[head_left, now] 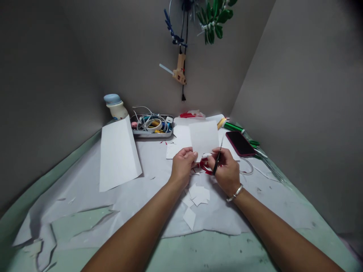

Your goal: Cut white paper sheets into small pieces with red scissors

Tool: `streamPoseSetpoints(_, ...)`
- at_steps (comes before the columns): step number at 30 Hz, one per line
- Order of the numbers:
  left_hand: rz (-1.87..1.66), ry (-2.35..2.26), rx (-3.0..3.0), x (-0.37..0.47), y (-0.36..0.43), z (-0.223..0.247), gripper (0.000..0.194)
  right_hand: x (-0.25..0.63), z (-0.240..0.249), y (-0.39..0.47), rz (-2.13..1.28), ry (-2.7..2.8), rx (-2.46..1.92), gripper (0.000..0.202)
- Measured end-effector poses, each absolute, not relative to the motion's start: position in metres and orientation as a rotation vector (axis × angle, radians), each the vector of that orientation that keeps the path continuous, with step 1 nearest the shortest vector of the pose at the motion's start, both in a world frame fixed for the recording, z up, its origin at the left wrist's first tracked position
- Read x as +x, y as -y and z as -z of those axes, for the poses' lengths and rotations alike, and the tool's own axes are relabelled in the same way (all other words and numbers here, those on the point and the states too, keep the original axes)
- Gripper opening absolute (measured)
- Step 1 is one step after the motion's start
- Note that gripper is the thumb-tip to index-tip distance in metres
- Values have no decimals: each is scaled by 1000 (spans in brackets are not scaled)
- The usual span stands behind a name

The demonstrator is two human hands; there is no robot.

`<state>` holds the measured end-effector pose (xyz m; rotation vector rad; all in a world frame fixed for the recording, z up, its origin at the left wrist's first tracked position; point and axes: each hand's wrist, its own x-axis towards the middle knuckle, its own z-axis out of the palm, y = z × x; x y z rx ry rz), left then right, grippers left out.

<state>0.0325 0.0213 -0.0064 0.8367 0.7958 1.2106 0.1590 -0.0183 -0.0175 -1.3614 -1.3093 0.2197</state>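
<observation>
My left hand (183, 165) pinches the lower left corner of a white paper sheet (204, 136), which stands up in front of me. My right hand (226, 170) is closed around the scissors (217, 160), whose blades point up and away beside the sheet's right edge. Something red (204, 165) lies between the two hands, partly hidden by the fingers. Small cut pieces of white paper (199, 194) are scattered on the table covering just below my hands, with one diamond-shaped piece (190, 218) nearer to me.
A folded white sheet (117, 156) stands at the left, before a bottle with a blue cap (112, 99). Behind are a metal tray (154, 135) of supplies and a glue gun (179, 71) on the wall. A phone (240, 143) lies at the right.
</observation>
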Motion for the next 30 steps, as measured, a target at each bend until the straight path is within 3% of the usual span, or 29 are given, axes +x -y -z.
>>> streamPoseSetpoints(8,-1207,-685,758,34,-19,8,28,152,19,19,-364,1262,-1300,18)
streamPoseSetpoints(30,-1158,-553,737,38,-15,8,24,154,20,16,-368,1261,-1314,23)
